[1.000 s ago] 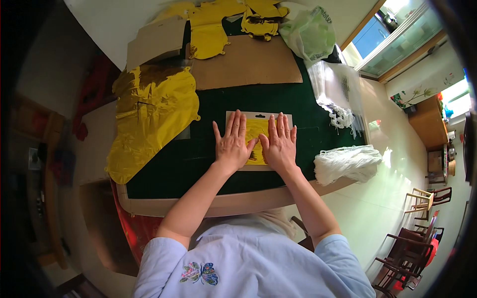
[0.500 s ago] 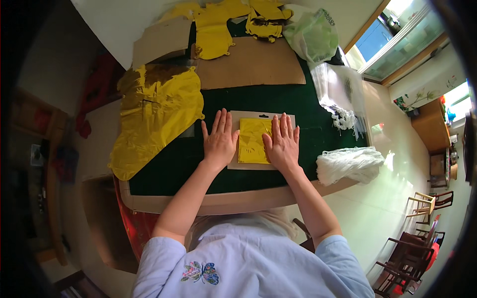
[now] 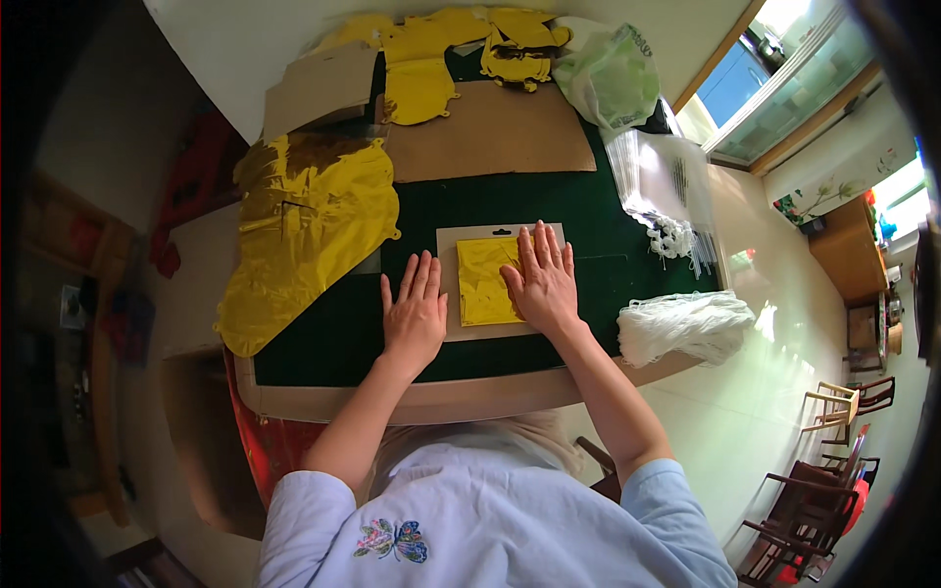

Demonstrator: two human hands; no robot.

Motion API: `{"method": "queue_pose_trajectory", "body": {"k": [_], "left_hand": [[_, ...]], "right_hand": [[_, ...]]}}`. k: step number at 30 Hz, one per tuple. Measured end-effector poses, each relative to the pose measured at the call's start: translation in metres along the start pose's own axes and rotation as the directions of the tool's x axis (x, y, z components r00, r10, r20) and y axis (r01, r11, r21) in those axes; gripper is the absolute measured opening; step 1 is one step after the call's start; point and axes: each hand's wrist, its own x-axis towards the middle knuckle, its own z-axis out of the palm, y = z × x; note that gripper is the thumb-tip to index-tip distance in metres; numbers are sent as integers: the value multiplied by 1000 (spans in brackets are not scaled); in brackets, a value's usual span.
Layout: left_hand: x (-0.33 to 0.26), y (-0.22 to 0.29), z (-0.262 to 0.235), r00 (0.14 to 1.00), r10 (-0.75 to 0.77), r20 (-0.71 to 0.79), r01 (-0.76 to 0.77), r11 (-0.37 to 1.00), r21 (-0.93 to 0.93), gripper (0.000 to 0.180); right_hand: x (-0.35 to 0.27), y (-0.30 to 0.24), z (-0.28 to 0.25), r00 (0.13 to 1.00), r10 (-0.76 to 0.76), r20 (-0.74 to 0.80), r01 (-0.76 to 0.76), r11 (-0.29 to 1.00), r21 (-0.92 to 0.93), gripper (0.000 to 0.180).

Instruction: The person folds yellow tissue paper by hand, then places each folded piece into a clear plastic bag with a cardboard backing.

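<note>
In front of me a yellow foil sheet folded into a flat rectangle (image 3: 482, 284) rests on a beige card (image 3: 448, 263) that has a dark hang slot at its top. My right hand (image 3: 541, 284) lies flat with fingers outstretched, over the right edge of the folded foil and the card. To the left of the card, my left hand (image 3: 416, 312) is spread on the green tabletop (image 3: 314, 351), holding nothing. Part of the foil's right side is hidden under my right hand.
A large yellow foil balloon (image 3: 309, 230) lies at the left. Brown cardboard (image 3: 495, 132) and more yellow foil balloons (image 3: 417, 78) are at the back. Clear plastic sleeves (image 3: 667, 176), a light green plastic bag (image 3: 610, 80) and a white string bundle (image 3: 684, 326) sit at the right.
The card with the folded foil has shifted slightly left. My left hand has moved left and nearer to me, away from the foil. My right hand has slid slightly left with the card.
</note>
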Motion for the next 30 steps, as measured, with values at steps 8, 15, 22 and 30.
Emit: {"method": "queue_pose_trajectory", "body": {"k": [8, 15, 22, 30], "left_hand": [[33, 33, 4, 953, 208, -218, -237, 964, -117, 50], [35, 30, 25, 979, 187, -82, -193, 978, -79, 56], [34, 35, 20, 973, 207, -101, -220, 965, -144, 58], [35, 35, 21, 961, 226, -159, -250, 956, -152, 60]], "right_hand": [[-1, 8, 0, 997, -32, -67, 33, 999, 8, 64], [20, 21, -25, 974, -106, -201, 134, 982, 132, 53], [101, 236, -62, 859, 453, -239, -498, 848, -181, 47], [117, 291, -45, 800, 601, -7, -600, 799, 47, 41]]}}
